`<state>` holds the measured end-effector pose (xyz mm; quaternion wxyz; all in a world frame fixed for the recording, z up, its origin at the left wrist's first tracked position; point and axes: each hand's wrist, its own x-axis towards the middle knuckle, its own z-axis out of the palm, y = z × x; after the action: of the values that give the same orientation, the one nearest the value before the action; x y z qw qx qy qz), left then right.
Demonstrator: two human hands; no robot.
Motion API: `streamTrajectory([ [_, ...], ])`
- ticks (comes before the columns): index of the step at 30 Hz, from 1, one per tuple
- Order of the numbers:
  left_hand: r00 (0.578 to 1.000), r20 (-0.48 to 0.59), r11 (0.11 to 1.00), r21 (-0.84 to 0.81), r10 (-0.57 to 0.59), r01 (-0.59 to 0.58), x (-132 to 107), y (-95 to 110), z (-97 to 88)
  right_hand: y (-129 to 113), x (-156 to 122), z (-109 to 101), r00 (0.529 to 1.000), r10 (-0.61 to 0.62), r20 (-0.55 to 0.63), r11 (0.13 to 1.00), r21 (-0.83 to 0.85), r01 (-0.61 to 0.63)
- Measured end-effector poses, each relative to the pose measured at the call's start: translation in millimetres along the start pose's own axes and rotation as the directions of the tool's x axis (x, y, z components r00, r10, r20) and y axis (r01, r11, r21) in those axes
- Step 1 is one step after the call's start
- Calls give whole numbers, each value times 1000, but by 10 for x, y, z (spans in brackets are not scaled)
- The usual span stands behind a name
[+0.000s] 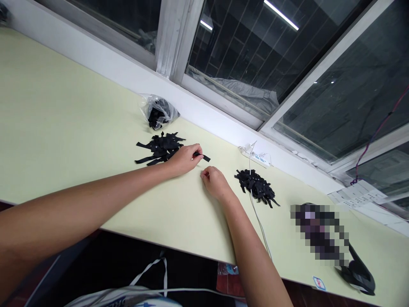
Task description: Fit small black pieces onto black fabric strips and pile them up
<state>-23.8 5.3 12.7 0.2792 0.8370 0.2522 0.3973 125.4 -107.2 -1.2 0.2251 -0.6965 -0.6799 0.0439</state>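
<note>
A short black fabric strap (206, 157) is pinched in my left hand (186, 159), its free end sticking out to the right. Just below and to the right, my right hand (214, 181) has its fingertips pressed together; whether anything small is between them I cannot make out. A loose pile of black straps (161, 147) lies beside and partly behind my left hand. To the right of my right hand is a second pile of black straps (257, 186), with a white cable (255, 209) running past it.
A clear plastic bag (159, 111) with black pieces inside stands by the wall. A white power strip (255, 157) sits along the back edge of the pale table (79, 115). At the right lie a pixelated dark object (319, 234) and a black band-shaped device (358, 273).
</note>
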Motion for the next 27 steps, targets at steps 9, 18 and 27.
streamTrajectory([
  [9, 989, 133, 991, -122, 67, -50, -42, 73, -22, 181, 10, -189, 903, 267, -336, 909, 398, -121],
  [18, 938, 289, 952, -286, 193, -108, -122, 130, 45, -3, 18, -232, 965, 214, -152, 614, 789, -12],
  [27, 954, 276, 965, -258, 115, -42, -89, 125, 32, 9, 4, -208, 977, 173, -127, 692, 722, -29],
])
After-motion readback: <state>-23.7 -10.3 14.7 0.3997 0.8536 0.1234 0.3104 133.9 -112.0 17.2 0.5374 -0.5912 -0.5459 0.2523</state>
